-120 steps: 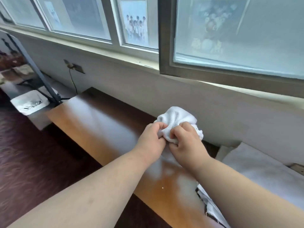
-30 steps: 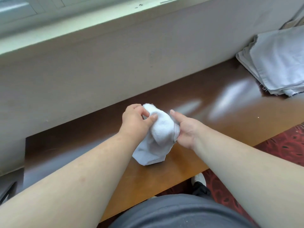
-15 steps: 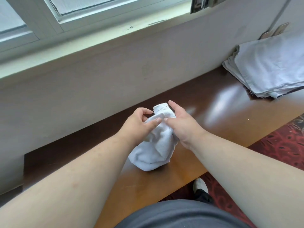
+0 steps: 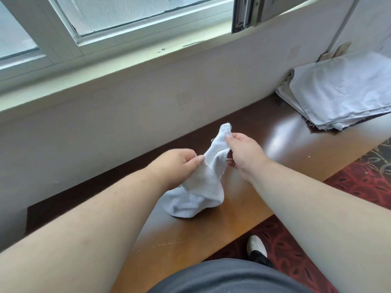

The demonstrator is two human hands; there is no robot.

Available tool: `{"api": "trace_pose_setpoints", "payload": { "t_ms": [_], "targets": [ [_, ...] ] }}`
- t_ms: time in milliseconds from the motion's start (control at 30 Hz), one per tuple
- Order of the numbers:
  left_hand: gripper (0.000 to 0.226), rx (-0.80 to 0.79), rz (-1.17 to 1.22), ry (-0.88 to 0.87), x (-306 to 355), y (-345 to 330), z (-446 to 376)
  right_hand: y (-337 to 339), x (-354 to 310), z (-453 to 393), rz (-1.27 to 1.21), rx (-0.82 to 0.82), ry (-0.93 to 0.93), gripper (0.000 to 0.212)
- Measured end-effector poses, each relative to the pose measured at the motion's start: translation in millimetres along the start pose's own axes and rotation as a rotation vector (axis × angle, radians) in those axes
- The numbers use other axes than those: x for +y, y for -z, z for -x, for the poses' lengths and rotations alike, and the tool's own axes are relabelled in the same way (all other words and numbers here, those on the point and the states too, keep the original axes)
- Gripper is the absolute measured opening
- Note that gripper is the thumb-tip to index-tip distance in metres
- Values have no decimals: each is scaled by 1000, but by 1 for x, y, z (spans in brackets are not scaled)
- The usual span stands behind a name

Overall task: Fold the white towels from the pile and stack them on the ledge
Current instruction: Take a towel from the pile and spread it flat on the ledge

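Right, I'm watching one small white towel (image 4: pixel 203 187) being opened out above the brown ledge (image 4: pixel 285 149), and it isn't flat yet: its lower part sits bunched on the wood while the upper edge is drawn up between the hands. My right hand (image 4: pixel 243 151) pinches a hemmed corner, thumb and forefinger closed on the cloth, with the corner poking up past the fingertips. My left hand (image 4: pixel 175 163) pinches the same edge lower down and nearer me, fingers curled round the fabric. So both hands are clamped on the towel, close to each other, with a short stretch of cloth running between them. To do this step well, I'd say the left hand should slide along the hem until it finds the next corner, keeping light tension so the edge doesn't twist. Then spread the hands apart, let the bunched part hang free and shake out, and lay it flat on the ledge before folding. Pinch only one layer at each corner; catching two layers would leave a lump in the fold. Off to the right, a stack of pale folded cloths (image 4: pixel 342 92) lies on the ledge against the wall, well apart from the towel; whether those are finished towels I can't tell.
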State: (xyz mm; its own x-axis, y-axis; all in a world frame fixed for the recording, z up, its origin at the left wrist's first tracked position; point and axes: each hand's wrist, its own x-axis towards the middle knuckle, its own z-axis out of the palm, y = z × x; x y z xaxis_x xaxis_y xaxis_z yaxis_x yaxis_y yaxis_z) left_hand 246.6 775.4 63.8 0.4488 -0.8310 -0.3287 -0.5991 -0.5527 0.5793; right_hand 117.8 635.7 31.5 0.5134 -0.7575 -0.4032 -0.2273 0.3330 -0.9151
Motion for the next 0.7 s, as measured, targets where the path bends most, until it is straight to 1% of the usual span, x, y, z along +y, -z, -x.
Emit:
{"api": "trace_pose_setpoints", "payload": {
  "t_ms": [33,100,133,167,200,233,267,300,333,367,400,433,467,500,533,633,700],
  "targets": [
    [42,-172,-21,87,4,-2,2,0,0,0,-16,0,-5,17],
    [46,-582,-36,279,13,-10,6,-1,0,1,-56,1,13,17],
    [47,-696,-38,336,16,-14,3,0,1,1,-67,-2,33,17],
    [46,-689,-48,350,17,-17,-2,0,2,0,-72,-8,54,17],
    [42,-566,-67,324,14,-19,-8,2,3,0,-68,-20,73,17],
    [36,-352,-108,271,11,-20,-15,3,3,1,-58,-36,89,17],
    [28,-96,-125,198,5,-19,-26,5,2,2,-44,-52,106,17],
    [20,100,-80,124,0,-17,-35,7,1,3,-34,-69,122,17],
    [26,180,-6,53,-2,-14,-41,8,0,4,-31,-86,138,16],
    [42,139,28,-33,-2,-13,-47,10,-1,3,-35,-104,148,16],
    [52,44,13,-123,-1,-13,-53,12,-3,4,-41,-129,151,16],
    [51,-48,-49,-198,2,-13,-55,13,-5,5,-51,-156,149,16],
    [42,-107,-97,-259,7,-16,-58,16,-6,5,-52,-175,148,16],
    [32,-127,-123,-285,13,-18,-58,19,-7,4,-42,-180,151,16],
    [27,-141,-106,-273,19,-19,-57,23,-7,3,-25,-174,158,16],
    [23,-191,59,-208,35,-23,-53,35,-9,-1,16,-130,161,17],
    [23,-195,121,-166,40,-25,-55,43,-10,-4,39,-62,170,18]
  ]
}}
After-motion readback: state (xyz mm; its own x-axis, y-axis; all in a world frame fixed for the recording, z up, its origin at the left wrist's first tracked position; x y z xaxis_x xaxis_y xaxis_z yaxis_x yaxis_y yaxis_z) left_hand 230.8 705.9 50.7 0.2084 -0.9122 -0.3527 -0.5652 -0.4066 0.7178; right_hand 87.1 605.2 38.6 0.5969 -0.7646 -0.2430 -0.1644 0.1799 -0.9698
